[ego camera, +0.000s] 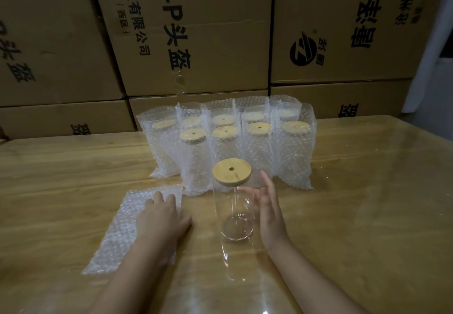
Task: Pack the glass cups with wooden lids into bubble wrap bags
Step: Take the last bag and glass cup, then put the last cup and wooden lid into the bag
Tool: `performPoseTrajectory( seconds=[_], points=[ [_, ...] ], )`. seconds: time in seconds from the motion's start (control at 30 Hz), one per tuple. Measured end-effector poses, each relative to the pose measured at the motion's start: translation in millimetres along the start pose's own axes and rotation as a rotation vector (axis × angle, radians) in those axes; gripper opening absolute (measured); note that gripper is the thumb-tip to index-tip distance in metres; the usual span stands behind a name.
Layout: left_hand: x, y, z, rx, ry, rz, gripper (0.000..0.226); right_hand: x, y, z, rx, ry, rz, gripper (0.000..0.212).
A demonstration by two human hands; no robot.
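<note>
The cup [235, 215] stands upright on the table [355, 191]. The left hand [160, 215] rests flat on the empty bag [122, 230]; the right hand [270, 212] waits beside the cup, fingers [266, 181] straight, gripping nothing. Spread the bag's mouth wide first.

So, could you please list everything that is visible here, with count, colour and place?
glass cup with wooden lid: one, clear glass and tan lid, upright at front centre, not bagged.
bagged cups: about nine, clear wrap and tan lids, upright in rows behind it.
flat bubble wrap bag: one, clear, lying left of the cup.
table: one, light wood.
cardboard boxes: several, brown with black print, stacked behind the table.
left hand: rests on the flat bag, fingers straight.
right hand: at the cup's right side, fingers straight.
</note>
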State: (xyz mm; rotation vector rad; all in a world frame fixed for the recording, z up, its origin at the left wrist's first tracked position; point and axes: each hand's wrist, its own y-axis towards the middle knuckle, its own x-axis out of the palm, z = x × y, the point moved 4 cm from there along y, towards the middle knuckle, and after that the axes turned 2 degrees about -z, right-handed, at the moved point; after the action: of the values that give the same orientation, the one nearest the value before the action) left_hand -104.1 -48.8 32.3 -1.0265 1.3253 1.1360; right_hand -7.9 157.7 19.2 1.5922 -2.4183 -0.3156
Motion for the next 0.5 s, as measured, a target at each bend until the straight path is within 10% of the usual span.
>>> performPoseTrajectory(
  seconds=[0.5],
  points=[
    [-94.9, -19.3, 20.5, 0.31, 0.265, -0.061, 0.019, -9.3, -8.5, -29.1, -0.145, -0.047, 0.288, 0.03]
  ],
)
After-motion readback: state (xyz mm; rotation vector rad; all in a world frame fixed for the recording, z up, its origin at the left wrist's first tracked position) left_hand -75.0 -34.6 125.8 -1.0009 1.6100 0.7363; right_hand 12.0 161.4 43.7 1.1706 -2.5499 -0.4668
